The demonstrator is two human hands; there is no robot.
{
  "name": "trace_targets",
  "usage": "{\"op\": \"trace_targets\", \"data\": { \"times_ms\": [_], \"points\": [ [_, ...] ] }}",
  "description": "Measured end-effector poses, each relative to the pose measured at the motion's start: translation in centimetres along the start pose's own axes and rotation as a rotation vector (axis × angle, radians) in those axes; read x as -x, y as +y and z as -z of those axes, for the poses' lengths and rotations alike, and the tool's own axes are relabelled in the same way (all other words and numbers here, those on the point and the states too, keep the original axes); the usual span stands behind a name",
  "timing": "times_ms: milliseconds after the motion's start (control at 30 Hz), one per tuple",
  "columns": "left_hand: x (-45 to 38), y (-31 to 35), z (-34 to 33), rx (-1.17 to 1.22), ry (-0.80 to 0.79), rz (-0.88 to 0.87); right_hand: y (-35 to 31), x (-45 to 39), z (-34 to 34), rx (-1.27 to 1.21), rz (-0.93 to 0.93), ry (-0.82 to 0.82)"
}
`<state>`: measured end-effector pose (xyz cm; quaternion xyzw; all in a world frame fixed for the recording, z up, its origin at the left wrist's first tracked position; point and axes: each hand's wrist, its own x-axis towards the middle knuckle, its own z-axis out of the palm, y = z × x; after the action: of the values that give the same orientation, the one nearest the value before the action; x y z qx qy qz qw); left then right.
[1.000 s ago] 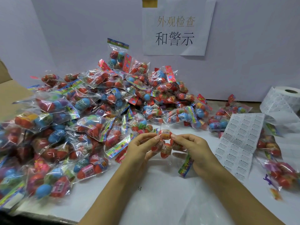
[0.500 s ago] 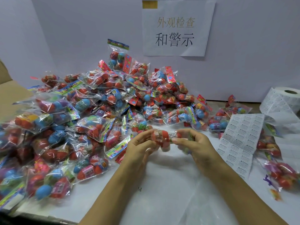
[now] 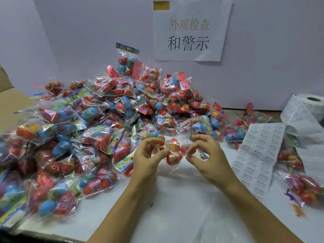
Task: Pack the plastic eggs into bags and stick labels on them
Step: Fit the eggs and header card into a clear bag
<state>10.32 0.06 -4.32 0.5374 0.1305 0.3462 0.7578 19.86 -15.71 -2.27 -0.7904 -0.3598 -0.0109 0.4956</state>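
A small clear bag of red plastic eggs (image 3: 174, 151) hangs above the white table between my hands. My left hand (image 3: 149, 155) pinches the bag's left side with thumb and fingers. My right hand (image 3: 206, 155) pinches its right side near the colourful header card. A strip of white warning labels (image 3: 257, 151) lies on the table just right of my right hand, fed from a label roll (image 3: 305, 109) at the far right.
A big heap of packed egg bags (image 3: 91, 127) covers the left and back of the white table (image 3: 175, 207). More bags (image 3: 301, 185) lie at the right edge. A paper sign (image 3: 191, 30) hangs on the wall behind. A cardboard box flap (image 3: 7, 102) stands at far left.
Both hands have turned the bag over between them and lifted it slightly. The header card that hung below my right hand now sits up beside its fingers.
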Motion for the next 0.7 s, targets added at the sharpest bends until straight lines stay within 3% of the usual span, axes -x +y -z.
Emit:
{"op": "trace_targets", "data": {
  "times_ms": [200,333,500,700],
  "points": [
    [0.1,0.0,0.0,-0.034,0.003,-0.004,0.2,0.1,-0.3,0.059,0.035,0.003],
    [-0.1,0.0,0.0,0.059,-0.039,0.079,0.4,-0.2,-0.1,-0.108,0.017,0.092],
    [0.2,-0.2,-0.3,-0.019,-0.109,0.104,0.6,-0.6,0.4,-0.287,-0.146,0.190],
    [-0.1,-0.5,0.2,-0.076,-0.035,0.084,1.1,-0.9,0.2,-0.374,-0.320,0.094]
  ]
}}
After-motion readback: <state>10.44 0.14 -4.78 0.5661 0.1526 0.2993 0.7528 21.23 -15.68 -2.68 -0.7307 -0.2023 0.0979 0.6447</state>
